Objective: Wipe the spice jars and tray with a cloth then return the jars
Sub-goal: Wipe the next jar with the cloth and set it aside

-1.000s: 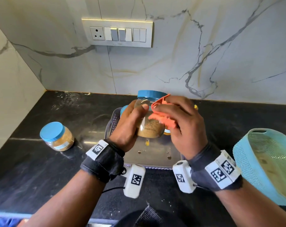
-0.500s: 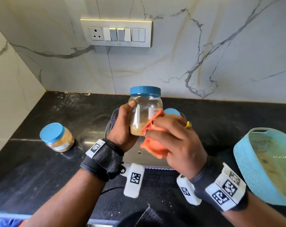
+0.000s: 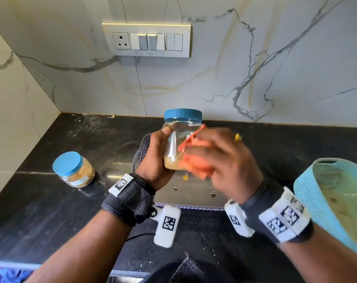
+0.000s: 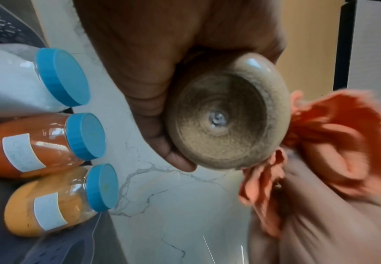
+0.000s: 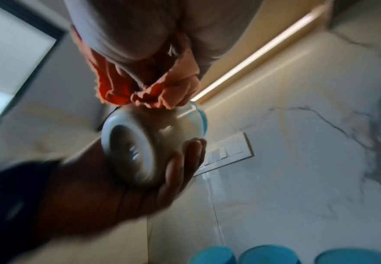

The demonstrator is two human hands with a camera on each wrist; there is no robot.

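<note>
My left hand [image 3: 156,158] grips a clear spice jar [image 3: 178,139] with a blue lid and tan powder, held upright above the grey tray [image 3: 194,195]. Its round base [image 4: 225,114] faces the left wrist camera. My right hand [image 3: 220,160], blurred, holds an orange cloth [image 3: 194,158] bunched against the jar's right side; the cloth [image 5: 144,89] also touches the jar [image 5: 148,139] in the right wrist view. Three more blue-lidded jars stand in the tray: white [image 4: 20,80], red-orange [image 4: 38,142] and yellow [image 4: 56,201]. Another jar [image 3: 74,169] sits on the black counter at left.
A light blue mesh basket [image 3: 316,190] stands at the right edge of the counter. A switch panel [image 3: 147,40] is on the marble wall behind. The marble side wall closes the left. Specks and droplets lie on the tray's bare near part.
The jar went from tilted to upright and rose slightly. My right hand with the cloth slid down the jar's side, then back up along its right side, now blurred.
</note>
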